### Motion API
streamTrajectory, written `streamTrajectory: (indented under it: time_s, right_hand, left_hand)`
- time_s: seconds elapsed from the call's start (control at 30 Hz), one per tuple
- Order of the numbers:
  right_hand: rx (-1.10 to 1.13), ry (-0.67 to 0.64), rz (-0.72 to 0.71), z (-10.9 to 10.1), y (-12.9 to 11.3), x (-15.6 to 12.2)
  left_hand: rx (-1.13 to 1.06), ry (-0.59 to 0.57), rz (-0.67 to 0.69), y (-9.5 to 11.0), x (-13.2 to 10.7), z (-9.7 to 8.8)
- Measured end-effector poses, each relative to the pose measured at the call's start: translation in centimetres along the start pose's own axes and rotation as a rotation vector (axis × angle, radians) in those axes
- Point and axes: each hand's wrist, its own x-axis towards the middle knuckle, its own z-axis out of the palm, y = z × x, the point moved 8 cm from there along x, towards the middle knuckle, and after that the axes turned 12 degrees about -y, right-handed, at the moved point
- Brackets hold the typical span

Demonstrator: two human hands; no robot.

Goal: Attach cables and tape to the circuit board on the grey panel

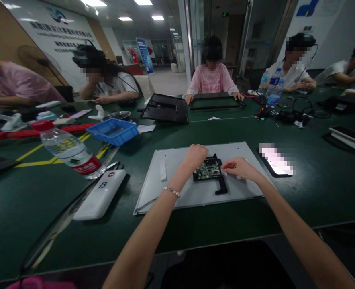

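A flat grey-white panel (177,192) lies on the table before me. On it sits a green circuit board (206,171) in a black plastic frame (222,186). My left hand (196,155) is curled over the board's upper left edge; its fingertips and anything in them are hidden. At the board's right edge, the fingers of my right hand (240,167) pinch a small white strip (224,170). Another white strip (163,170) lies at the panel's left side.
A phone (275,160) with a lit screen lies right of the panel. To the left are a white power bank (101,194), a water bottle (72,150) and a blue tray (114,131). Across the table, a person holds a black frame (216,107) beside a black cover (166,108).
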Motion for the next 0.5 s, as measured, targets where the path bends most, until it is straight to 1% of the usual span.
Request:
streamTrajectory:
  time_s: [0.1, 0.27, 0.5]
  right_hand:
    - [0.0, -0.006, -0.01, 0.1, 0.2, 0.1]
    - [0.02, -0.017, -0.021, 0.3, 0.5, 0.3]
    - [0.038, -0.012, -0.042, 0.3, 0.6, 0.5]
  left_hand:
    - [0.006, -0.001, 0.005, 0.0, -0.2, -0.1]
    - [0.007, -0.011, 0.047, 0.6, -0.2, 0.1]
    - [0.009, -0.014, 0.05, 1.3, 0.0, 0.1]
